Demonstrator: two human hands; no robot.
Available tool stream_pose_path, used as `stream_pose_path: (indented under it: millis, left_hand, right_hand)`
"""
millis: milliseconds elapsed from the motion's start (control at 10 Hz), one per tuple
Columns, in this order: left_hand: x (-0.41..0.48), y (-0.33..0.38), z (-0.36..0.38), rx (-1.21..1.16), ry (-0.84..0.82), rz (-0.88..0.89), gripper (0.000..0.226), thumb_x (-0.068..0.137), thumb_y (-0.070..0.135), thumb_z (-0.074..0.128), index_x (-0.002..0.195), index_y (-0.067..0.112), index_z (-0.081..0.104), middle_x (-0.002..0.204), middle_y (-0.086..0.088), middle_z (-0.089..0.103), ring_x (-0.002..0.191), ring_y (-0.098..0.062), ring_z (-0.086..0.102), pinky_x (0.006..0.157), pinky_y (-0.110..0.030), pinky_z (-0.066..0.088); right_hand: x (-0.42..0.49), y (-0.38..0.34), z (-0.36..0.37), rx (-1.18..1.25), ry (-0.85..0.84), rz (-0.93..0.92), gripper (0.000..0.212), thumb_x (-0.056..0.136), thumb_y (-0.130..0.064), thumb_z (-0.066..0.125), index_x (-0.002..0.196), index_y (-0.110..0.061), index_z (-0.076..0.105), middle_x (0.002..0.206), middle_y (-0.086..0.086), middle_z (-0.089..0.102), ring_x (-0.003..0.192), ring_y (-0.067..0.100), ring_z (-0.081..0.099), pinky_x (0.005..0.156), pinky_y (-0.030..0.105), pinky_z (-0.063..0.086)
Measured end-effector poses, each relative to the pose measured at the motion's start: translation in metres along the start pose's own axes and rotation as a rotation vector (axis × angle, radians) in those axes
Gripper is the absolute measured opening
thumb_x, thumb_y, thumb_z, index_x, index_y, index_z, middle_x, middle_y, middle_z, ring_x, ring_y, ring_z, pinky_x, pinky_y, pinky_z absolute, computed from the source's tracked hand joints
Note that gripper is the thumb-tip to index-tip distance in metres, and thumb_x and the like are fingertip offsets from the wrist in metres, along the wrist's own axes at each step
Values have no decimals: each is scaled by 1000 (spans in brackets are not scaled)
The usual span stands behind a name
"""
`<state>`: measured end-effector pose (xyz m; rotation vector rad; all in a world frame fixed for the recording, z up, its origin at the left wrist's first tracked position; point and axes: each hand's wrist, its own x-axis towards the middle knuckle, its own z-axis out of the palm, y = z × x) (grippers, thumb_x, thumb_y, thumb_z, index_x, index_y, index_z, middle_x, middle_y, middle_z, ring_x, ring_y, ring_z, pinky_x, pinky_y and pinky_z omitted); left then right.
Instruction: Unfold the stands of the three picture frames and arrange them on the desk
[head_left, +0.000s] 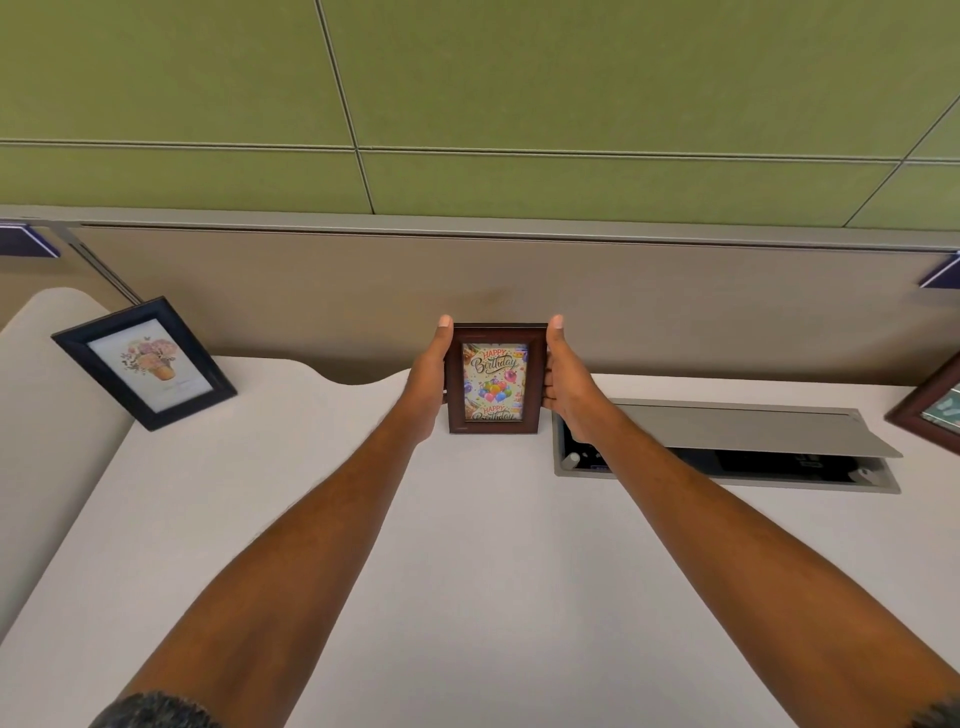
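Centrally, a dark brown picture frame (493, 378) with a "Happy Birthday" balloon print stands in portrait on the pale counter (467, 545), long axis vertical, its face turned toward the camera. The left hand (430, 384) presses flat against its left edge and the right hand (563, 382) against its right edge, thumbs up at the top corners, so both hands clasp the frame between them. At the left of the picture a black frame (143, 362) with a flower print stands on the counter, tilted and facing the camera. At the far right edge, a corner of a third brown frame (932, 410) shows. Just right of the held frame lies an open cable hatch (727, 441).
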<state>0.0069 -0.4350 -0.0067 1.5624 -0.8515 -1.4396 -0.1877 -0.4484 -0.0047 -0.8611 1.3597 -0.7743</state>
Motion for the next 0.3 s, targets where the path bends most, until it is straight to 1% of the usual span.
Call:
stream_pose_path:
  millis: [100, 200, 300]
  left_hand:
    - [-3, 4, 2, 4, -4, -7, 58, 98, 82, 36, 106, 38, 74, 102, 12, 83, 106, -14, 75, 103, -45, 51]
    - [-12, 4, 1, -26, 15, -2, 59, 98, 83, 34, 115, 37, 68, 112, 10, 75, 111, -14, 70, 108, -47, 44]
    - [-15, -2, -4, -16, 82, 40, 61, 100, 80, 35, 118, 34, 69, 113, 10, 76, 104, -12, 70, 102, -44, 43]
  right_hand:
    - [-1, 0, 1, 0, 5, 7, 75, 97, -84, 24, 134, -31, 61, 120, 1, 73, 99, 15, 73, 96, 40, 54]
    - [-8, 1, 0, 6, 4, -7, 82, 98, -83, 23, 143, -26, 61, 138, 8, 69, 123, 27, 68, 113, 49, 48]
    - [-15, 1, 1, -14, 46, -20, 80, 100, -79, 25, 146, -22, 60, 148, 11, 65, 136, 32, 61, 122, 54, 40]
